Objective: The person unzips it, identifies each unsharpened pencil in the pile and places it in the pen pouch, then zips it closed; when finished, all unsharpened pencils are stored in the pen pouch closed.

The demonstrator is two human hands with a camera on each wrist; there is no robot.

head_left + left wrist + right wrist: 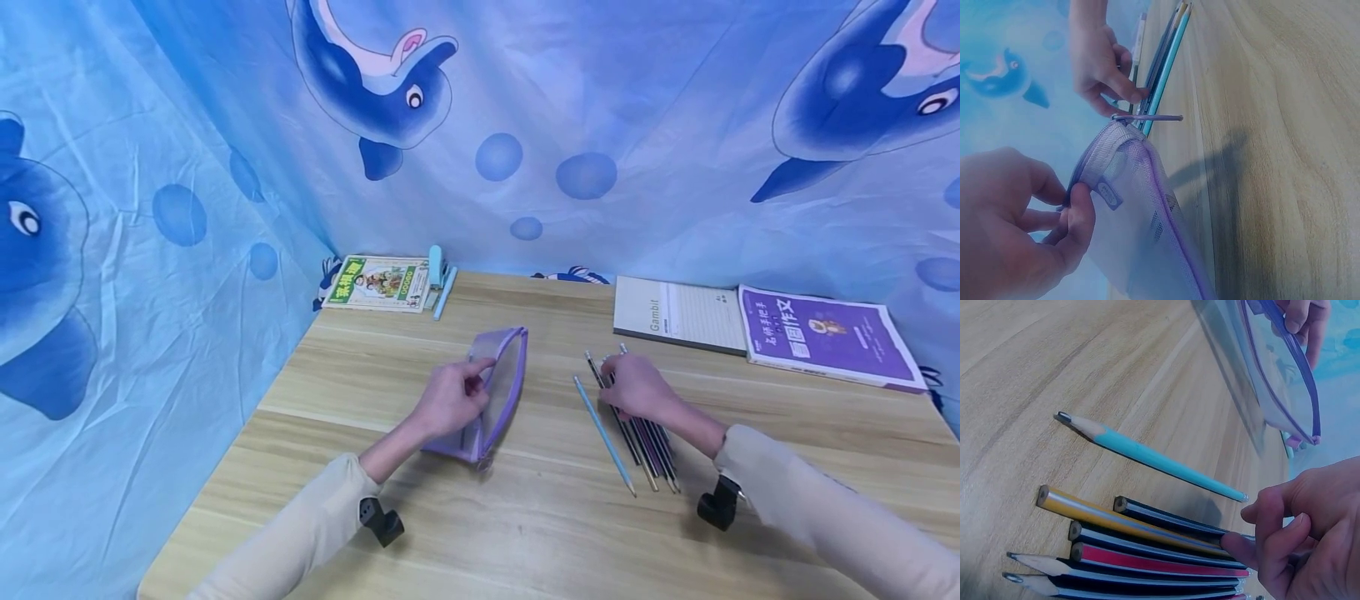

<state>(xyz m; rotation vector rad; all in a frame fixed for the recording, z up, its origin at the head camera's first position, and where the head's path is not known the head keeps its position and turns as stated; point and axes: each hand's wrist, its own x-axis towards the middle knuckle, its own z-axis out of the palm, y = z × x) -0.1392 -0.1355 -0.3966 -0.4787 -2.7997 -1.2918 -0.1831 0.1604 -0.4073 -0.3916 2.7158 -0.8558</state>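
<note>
purple mesh pouch (498, 392) pinched upright by left hand (452, 400); right hand (636, 387) curls onto pencils (645, 437).

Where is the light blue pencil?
In the head view, the light blue pencil lies alone on the table, between the purple pouch and the pencil row.

The grey notebook (678, 314) at two o'clock on the bench says "Gambit". The purple book (821, 335) beside it has big Chinese words, too small to read surely.

light: bright, even, blue-tinted | shadows: soft, short | head view: edges bowed | wrist views: nearest fingers blurred
</note>
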